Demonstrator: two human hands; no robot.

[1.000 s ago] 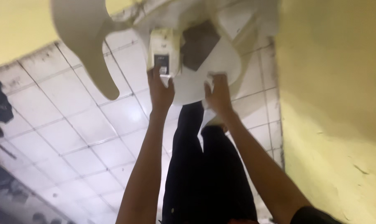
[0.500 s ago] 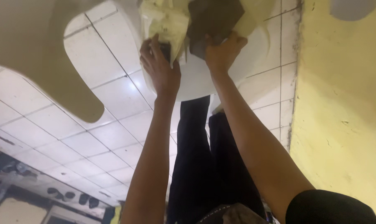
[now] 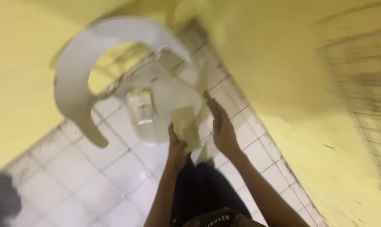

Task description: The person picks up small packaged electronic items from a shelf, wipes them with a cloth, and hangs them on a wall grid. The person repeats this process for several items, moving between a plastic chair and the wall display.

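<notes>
A white plastic chair (image 3: 73, 88) stands on the tiled floor in front of me, and the picture is blurred by motion. A small pale packet (image 3: 141, 106) lies on its seat. My left hand (image 3: 177, 148) is closed around a flat beige packet (image 3: 187, 128), held just over the seat's near edge. My right hand (image 3: 222, 128) is beside that packet on the right, fingers stretched out and apart, holding nothing. My dark trousers (image 3: 203, 189) show below both forearms.
A yellow wall (image 3: 308, 84) runs along the right side, close to the chair. White floor tiles (image 3: 85, 176) spread to the left and below. A dark blurred object (image 3: 2, 199) lies at the lower left edge.
The view has swung, so the whole chair now shows. Both hands have come back from the seat's middle toward me. One pale packet stays on the seat and the left hand holds the beige one.
</notes>
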